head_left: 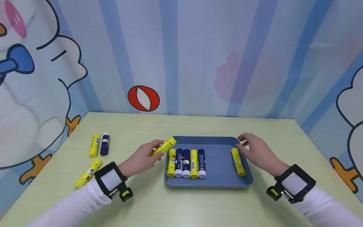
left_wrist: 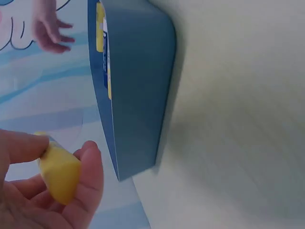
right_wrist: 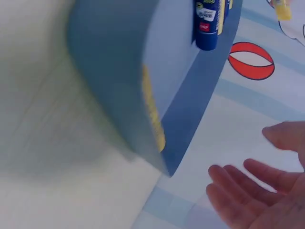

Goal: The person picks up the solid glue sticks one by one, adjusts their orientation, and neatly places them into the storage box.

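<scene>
My left hand (head_left: 147,153) pinches a yellow glue stick (head_left: 165,145) between thumb and fingers, tilted, close by the left rim of a blue-grey tray (head_left: 218,183). The left wrist view shows the same glue stick (left_wrist: 59,174) end-on in the grip. Inside the tray, a row of yellow and dark blue glue sticks (head_left: 186,163) lines the left side. One more yellow glue stick (head_left: 238,162) leans at the tray's right end. Beside that end is my right hand (head_left: 256,153), its fingers loosely bent with nothing between them; in the right wrist view the hand (right_wrist: 262,186) holds nothing.
On the table's left part lie a yellow glue stick (head_left: 94,145) and a dark blue one (head_left: 105,144) side by side. Nearer, another yellow glue stick (head_left: 88,173) is partly covered by the left wrist. A printed curtain (head_left: 193,56) stands behind the table.
</scene>
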`<state>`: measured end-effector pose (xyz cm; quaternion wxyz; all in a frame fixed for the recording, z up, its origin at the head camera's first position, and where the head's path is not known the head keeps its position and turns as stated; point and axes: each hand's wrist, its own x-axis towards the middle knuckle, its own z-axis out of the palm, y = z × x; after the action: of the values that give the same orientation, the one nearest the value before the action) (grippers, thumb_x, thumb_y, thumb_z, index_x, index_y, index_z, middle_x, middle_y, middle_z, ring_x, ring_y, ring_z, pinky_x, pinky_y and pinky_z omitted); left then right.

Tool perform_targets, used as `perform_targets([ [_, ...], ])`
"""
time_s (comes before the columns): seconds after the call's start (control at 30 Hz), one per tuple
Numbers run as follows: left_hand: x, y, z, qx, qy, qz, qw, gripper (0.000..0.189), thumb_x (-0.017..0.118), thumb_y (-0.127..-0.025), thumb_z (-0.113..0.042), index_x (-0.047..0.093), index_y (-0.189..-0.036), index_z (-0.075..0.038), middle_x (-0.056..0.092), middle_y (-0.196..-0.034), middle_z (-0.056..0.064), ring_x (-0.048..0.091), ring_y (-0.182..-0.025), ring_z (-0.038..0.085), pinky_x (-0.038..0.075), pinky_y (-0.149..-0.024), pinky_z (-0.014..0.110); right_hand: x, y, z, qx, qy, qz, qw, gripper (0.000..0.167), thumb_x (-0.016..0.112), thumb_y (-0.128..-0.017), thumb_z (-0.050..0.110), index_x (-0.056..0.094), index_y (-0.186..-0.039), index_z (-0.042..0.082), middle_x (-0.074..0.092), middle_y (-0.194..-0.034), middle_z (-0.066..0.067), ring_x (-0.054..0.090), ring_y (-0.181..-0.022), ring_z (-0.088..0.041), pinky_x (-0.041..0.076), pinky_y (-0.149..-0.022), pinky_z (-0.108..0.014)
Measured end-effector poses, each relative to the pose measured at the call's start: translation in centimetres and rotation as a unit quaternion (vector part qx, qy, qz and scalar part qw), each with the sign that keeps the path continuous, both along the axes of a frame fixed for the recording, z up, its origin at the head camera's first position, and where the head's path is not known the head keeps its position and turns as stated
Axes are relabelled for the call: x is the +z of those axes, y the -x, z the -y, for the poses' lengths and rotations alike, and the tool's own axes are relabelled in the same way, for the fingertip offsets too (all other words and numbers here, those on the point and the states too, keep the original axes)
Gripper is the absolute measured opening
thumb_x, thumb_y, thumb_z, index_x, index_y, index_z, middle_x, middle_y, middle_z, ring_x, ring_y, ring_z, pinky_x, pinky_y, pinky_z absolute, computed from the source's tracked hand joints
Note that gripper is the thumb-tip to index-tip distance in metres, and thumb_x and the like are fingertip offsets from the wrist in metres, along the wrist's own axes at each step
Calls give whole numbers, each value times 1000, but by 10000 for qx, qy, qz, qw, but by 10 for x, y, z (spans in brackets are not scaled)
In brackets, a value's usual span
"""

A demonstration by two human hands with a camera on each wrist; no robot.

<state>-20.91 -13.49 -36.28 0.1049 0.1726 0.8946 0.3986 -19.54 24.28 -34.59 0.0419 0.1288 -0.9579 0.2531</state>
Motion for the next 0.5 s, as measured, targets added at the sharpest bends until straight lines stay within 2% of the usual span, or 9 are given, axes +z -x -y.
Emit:
perform_targets([
  [0.2, 4, 1, -24, -413, 389, -696, 9960, 38, 65, -94, -13, 54, -131, -5, 62, -120, 11, 58, -95, 20, 53, -83, 32, 6, 1, 20, 586, 518, -21, 9969, 43, 60, -97, 13, 46, -134, -4, 54, -130, -22, 57, -113, -36, 47, -91, -51],
  [0.37, 7, 5, -43, -775, 516, -902, 9916, 35, 67, -93, -14, 58, -126, -7, 64, -114, 8, 60, -92, 18, 52, -84, 31, 8, 1, 35, 1053, 829, 36, 9910, 50, 60, -97, 14, 41, -142, 0, 50, -138, -20, 55, -118, -36, 45, -94, -49],
  [0.5, 11, 5, -55, -1044, 530, -1023, 9878, 34, 68, -93, -17, 58, -124, -8, 65, -110, 6, 60, -91, 17, 52, -84, 31, 8, 0, 44, 1415, 850, 104, 9862, 53, 61, -97, 15, 40, -144, 3, 48, -140, -17, 54, -120, -33, 46, -94, -47],
])
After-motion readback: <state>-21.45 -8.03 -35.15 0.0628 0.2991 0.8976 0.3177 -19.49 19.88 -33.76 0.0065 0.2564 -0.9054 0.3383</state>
